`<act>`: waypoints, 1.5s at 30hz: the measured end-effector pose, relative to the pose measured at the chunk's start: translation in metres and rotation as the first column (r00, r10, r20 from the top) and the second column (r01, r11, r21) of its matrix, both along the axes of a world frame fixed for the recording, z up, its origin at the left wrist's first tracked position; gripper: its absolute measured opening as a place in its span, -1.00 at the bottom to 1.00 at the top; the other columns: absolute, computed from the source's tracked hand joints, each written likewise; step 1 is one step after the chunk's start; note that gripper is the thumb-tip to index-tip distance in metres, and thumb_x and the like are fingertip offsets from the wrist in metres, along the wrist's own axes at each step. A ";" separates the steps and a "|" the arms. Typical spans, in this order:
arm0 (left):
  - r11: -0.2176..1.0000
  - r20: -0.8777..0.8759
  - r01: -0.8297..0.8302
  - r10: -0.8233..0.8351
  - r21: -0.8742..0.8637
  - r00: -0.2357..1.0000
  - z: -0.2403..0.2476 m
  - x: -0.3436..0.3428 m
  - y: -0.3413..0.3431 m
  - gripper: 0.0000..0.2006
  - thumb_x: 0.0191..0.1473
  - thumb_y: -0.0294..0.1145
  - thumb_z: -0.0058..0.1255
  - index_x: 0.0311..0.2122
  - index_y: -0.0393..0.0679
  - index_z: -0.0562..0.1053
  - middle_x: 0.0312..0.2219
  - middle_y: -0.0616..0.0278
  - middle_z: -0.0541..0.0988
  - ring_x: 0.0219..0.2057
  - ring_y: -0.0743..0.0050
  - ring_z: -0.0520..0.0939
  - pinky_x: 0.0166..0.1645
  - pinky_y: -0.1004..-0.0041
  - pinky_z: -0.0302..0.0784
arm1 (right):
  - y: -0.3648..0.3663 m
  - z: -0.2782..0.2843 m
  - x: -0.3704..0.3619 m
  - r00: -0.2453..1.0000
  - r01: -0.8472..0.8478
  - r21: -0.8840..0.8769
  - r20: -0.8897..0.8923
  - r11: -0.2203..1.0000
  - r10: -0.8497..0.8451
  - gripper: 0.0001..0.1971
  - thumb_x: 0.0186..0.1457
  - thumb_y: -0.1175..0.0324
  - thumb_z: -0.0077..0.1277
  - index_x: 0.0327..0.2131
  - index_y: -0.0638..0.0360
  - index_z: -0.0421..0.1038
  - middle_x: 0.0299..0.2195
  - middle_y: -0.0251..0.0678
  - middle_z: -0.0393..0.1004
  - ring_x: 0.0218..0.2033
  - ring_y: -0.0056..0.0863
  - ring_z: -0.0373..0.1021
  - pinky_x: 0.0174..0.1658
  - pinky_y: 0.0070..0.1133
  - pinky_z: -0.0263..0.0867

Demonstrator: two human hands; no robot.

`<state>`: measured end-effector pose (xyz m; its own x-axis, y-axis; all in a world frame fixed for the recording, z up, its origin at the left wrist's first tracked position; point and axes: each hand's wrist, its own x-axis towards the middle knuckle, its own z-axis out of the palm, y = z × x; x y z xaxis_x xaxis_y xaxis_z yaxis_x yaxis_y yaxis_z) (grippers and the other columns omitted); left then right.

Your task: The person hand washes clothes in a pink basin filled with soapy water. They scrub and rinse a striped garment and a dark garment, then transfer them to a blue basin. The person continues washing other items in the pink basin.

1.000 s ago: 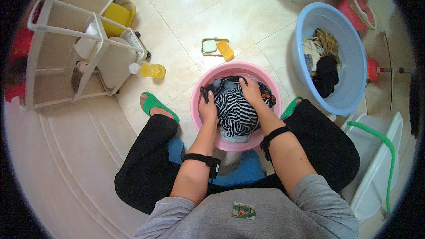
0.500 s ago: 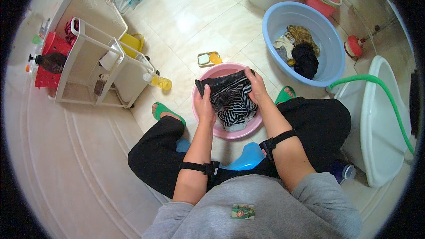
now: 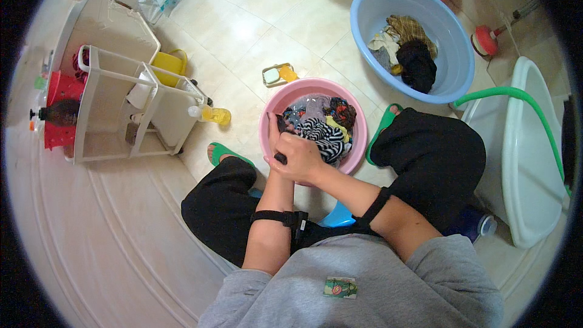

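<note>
A black-and-white striped garment [image 3: 322, 138] hangs over the near side of a pink basin [image 3: 362, 118], its lower part among the wet clothes. My right hand [image 3: 299, 157] is closed in a fist around its black band, a dark bit of which pokes out by the thumb side. Crossed beneath it, my left hand [image 3: 273, 126] holds the same garment, with dark cloth against its palm; most of its fingers are hidden by the right hand. Inside the basin lie a greyish-purple cloth [image 3: 316, 108] and a dark patterned cloth [image 3: 343, 113] in water.
A large blue tub [image 3: 458, 79] with clothes [image 3: 416, 64] stands at the far right. Beyond the pink basin lies a soap dish [image 3: 271, 76]; a yellow liquid bottle [image 3: 217, 115] is left, beside a white shelf rack [image 3: 124, 140]. A green hose [image 3: 516, 92] crosses a white tub [image 3: 528, 164].
My right hand has swung left onto my left hand, bunching the garment that was spread between both. More clothes in the basin now show. The view has shifted slightly.
</note>
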<state>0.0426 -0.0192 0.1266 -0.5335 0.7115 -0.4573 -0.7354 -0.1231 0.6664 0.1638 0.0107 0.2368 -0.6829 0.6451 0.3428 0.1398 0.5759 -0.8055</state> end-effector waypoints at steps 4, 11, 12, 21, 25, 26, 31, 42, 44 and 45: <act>0.988 0.326 0.102 -0.135 0.115 0.936 0.003 0.015 0.002 -0.67 0.16 -0.01 0.04 -0.29 -0.09 0.48 -0.41 0.28 0.54 -0.39 0.47 0.55 -0.34 0.37 0.50 | 0.013 -0.032 -0.012 0.967 0.195 0.029 0.160 0.980 -0.198 -0.75 0.06 0.18 0.02 -0.55 0.12 0.44 -0.60 -0.18 0.45 -0.58 -0.12 0.44 -0.51 -0.28 0.36; 0.974 0.193 -0.040 0.084 -0.224 0.978 -0.009 0.032 0.013 -0.80 0.17 -0.16 0.06 -0.30 -0.06 0.49 -0.40 0.31 0.54 -0.30 0.46 0.56 -0.25 0.40 0.51 | 0.042 -0.052 -0.023 0.860 0.386 -0.149 0.414 0.911 -0.297 -0.68 0.13 0.11 -0.07 -0.49 0.16 0.43 -0.46 -0.07 0.49 -0.45 0.01 0.46 -0.33 -0.16 0.37; 0.985 0.100 -0.082 0.098 -0.154 0.990 -0.013 0.028 0.010 -0.78 0.18 -0.15 0.04 -0.28 -0.09 0.48 -0.39 0.30 0.55 -0.31 0.44 0.56 -0.22 0.41 0.50 | 0.032 -0.043 -0.025 0.878 0.352 -0.149 0.393 0.924 -0.272 -0.69 0.13 0.11 -0.07 -0.46 0.16 0.44 -0.44 -0.08 0.49 -0.44 0.01 0.46 -0.33 -0.16 0.37; 0.927 0.193 0.035 0.040 -0.373 0.980 -0.013 0.036 0.013 -0.68 0.22 -0.01 -0.03 -0.29 -0.08 0.48 -0.31 0.29 0.55 -0.29 0.40 0.56 -0.15 0.38 0.50 | 0.061 -0.036 -0.025 0.770 0.423 -0.242 0.604 0.873 -0.205 -0.58 0.25 0.04 -0.22 -0.36 0.22 0.44 -0.33 0.07 0.53 -0.28 0.05 0.48 -0.17 -0.12 0.35; 0.992 0.164 -0.023 0.043 -0.122 0.986 -0.021 0.025 0.011 -0.75 0.19 -0.10 -0.03 -0.31 -0.06 0.47 -0.39 0.30 0.53 -0.32 0.40 0.55 -0.18 0.31 0.48 | 0.041 -0.031 -0.029 0.849 0.346 -0.269 0.497 0.899 -0.178 -0.63 0.24 0.05 -0.19 -0.35 0.16 0.43 -0.34 0.01 0.51 -0.30 0.05 0.46 -0.21 -0.11 0.35; 0.956 0.142 0.176 -0.212 0.234 0.967 -0.022 0.016 0.003 -0.62 0.29 0.04 -0.26 -0.17 -0.06 0.43 -0.23 0.22 0.54 -0.13 0.26 0.53 -0.03 0.15 0.46 | 0.025 -0.025 -0.029 0.923 0.269 -0.281 0.350 0.921 -0.163 -0.71 0.20 0.09 -0.14 -0.30 0.09 0.42 -0.30 -0.05 0.49 -0.30 0.04 0.46 -0.22 -0.12 0.36; 0.998 0.247 0.022 -0.006 -0.063 0.969 -0.009 0.025 0.017 -0.64 0.26 -0.01 -0.16 -0.06 -0.05 0.44 -0.13 0.18 0.56 -0.11 0.19 0.56 0.03 0.10 0.46 | 0.038 -0.028 -0.027 0.855 0.385 -0.211 0.450 0.899 -0.260 -0.67 0.20 0.08 -0.16 -0.30 0.14 0.46 -0.31 -0.02 0.51 -0.29 0.03 0.47 -0.19 -0.12 0.35; 0.935 0.055 0.296 -0.290 -0.195 0.955 0.069 0.012 0.005 -0.56 0.01 -0.25 0.27 -0.02 -0.18 0.45 -0.17 0.17 0.59 -0.18 0.29 0.62 -0.09 0.27 0.57 | 0.116 -0.086 0.021 0.961 0.203 -0.846 0.076 0.493 -0.266 -0.38 0.29 -0.14 -0.27 -0.35 0.31 0.50 -0.38 -0.18 0.55 -0.34 -0.36 0.47 -0.19 -0.46 0.35; 0.854 0.022 0.437 -0.450 -0.282 0.893 0.063 0.014 0.000 -0.53 -0.04 -0.41 0.30 0.01 -0.20 0.44 -0.18 0.17 0.59 -0.21 0.33 0.61 -0.09 0.33 0.55 | 0.119 -0.080 0.026 0.980 0.025 -0.927 -0.051 0.374 -0.190 -0.44 0.29 -0.15 -0.27 -0.35 0.16 0.51 -0.43 -0.27 0.54 -0.38 -0.48 0.47 -0.21 -0.58 0.39; 0.871 -0.024 0.392 -0.417 -0.296 0.909 0.060 0.015 -0.001 -0.53 -0.05 -0.42 0.30 0.00 -0.20 0.44 -0.18 0.17 0.58 -0.21 0.33 0.61 -0.09 0.33 0.55 | 0.119 -0.078 0.027 0.986 0.024 -0.934 -0.036 0.356 -0.161 -0.44 0.29 -0.15 -0.27 -0.34 0.16 0.51 -0.44 -0.28 0.55 -0.39 -0.48 0.48 -0.21 -0.57 0.39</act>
<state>0.0580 -0.0199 0.1871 -0.2715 0.7236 -0.6345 -0.6204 0.3725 0.6902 0.1905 0.1302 0.1585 -0.6019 0.6553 -0.4564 0.0201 -0.5589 -0.8290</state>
